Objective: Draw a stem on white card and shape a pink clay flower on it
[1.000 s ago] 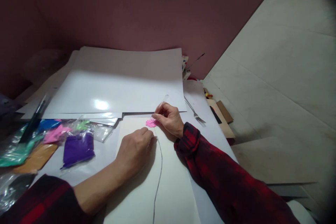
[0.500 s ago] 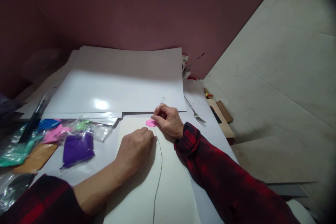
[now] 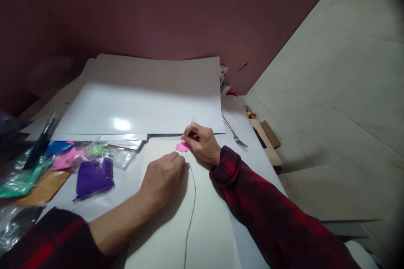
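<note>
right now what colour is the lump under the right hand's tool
Bright pink lump, clearest in the head view.
</note>
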{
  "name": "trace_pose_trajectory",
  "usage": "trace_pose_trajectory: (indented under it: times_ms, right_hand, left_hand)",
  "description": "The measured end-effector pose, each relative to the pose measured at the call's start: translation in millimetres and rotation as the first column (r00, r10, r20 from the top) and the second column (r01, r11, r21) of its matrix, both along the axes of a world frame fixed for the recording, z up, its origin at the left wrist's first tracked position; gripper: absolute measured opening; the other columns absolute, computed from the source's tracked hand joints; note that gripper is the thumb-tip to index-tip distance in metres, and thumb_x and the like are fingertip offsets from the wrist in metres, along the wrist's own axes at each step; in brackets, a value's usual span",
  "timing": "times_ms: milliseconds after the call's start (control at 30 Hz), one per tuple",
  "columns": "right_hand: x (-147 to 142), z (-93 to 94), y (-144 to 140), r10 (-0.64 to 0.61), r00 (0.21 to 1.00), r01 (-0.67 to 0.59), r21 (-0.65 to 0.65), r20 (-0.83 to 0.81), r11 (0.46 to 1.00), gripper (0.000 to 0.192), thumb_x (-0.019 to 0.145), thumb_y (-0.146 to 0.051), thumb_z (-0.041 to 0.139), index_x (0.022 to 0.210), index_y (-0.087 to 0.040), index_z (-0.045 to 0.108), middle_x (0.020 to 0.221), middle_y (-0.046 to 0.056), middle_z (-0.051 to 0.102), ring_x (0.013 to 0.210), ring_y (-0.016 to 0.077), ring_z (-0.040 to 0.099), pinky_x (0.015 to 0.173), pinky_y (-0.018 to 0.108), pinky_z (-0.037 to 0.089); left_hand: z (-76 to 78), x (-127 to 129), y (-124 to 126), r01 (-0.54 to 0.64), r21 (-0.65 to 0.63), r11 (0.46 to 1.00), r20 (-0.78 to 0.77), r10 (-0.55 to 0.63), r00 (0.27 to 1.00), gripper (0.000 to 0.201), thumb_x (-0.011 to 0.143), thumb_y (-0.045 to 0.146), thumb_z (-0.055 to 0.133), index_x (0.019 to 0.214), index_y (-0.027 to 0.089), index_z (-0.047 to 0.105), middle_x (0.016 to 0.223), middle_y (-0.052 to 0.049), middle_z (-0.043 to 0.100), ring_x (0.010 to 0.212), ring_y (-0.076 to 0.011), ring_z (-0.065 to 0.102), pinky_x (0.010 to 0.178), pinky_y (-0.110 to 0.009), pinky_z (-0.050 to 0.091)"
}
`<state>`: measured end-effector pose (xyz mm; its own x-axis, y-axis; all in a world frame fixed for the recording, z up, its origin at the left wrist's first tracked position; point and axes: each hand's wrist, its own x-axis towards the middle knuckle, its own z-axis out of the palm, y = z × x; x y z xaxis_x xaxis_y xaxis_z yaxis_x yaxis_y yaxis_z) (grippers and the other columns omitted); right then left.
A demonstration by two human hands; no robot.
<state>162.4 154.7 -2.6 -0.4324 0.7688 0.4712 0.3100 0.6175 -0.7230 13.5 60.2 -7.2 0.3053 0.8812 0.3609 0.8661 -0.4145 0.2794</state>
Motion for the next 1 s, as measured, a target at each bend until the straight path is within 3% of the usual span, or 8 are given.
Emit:
trace_pose_trajectory:
  times_ms: [700, 833, 1000]
  right_hand:
    - [-2.6, -4.0, 4.7, -0.055, 0.998, 0.055, -0.010, -0.015, 0.998, 0.008, 0.084, -0.018, 0.061, 0.079, -0.020, 0.055, 0.073, -0.002, 0.055, 0.062, 0.0112, 0.049, 0.062, 0.027, 0.044]
    - [-3.9, -2.2, 2.6, -0.120, 0.985, 0.121, 0.004, -0.125, 0.993, 0.011, 0.085, -0.022, 0.061, 0.076, -0.020, 0.054, 0.078, 0.000, 0.058, 0.067, 0.0121, 0.053, 0.063, 0.027, 0.046]
    - [-4.5, -0.6, 2.4, -0.223, 0.910, 0.226, -0.031, -0.349, 0.974, 0.010, 0.082, -0.020, 0.064, 0.078, -0.020, 0.055, 0.074, -0.002, 0.056, 0.066, 0.0116, 0.054, 0.063, 0.027, 0.047]
  left_hand:
    - [1.5, 0.6, 0.0, 0.001, -0.024, 1.000, 0.014, -0.001, 1.000, 0.028, 0.090, 0.017, 0.045, 0.065, 0.016, 0.057, 0.063, -0.003, 0.057, 0.055, -0.0150, 0.049, 0.050, -0.030, 0.030]
    - [2.3, 1.1, 0.9, 0.002, -0.037, 0.999, 0.016, -0.002, 1.000, 0.028, 0.090, 0.016, 0.045, 0.066, 0.015, 0.058, 0.063, -0.003, 0.057, 0.056, -0.0153, 0.051, 0.051, -0.030, 0.031]
    - [3.7, 0.8, 0.1, -0.002, -0.067, 0.998, 0.010, 0.003, 1.000, 0.026, 0.090, 0.016, 0.046, 0.067, 0.015, 0.058, 0.066, -0.004, 0.060, 0.058, -0.0161, 0.053, 0.052, -0.030, 0.033]
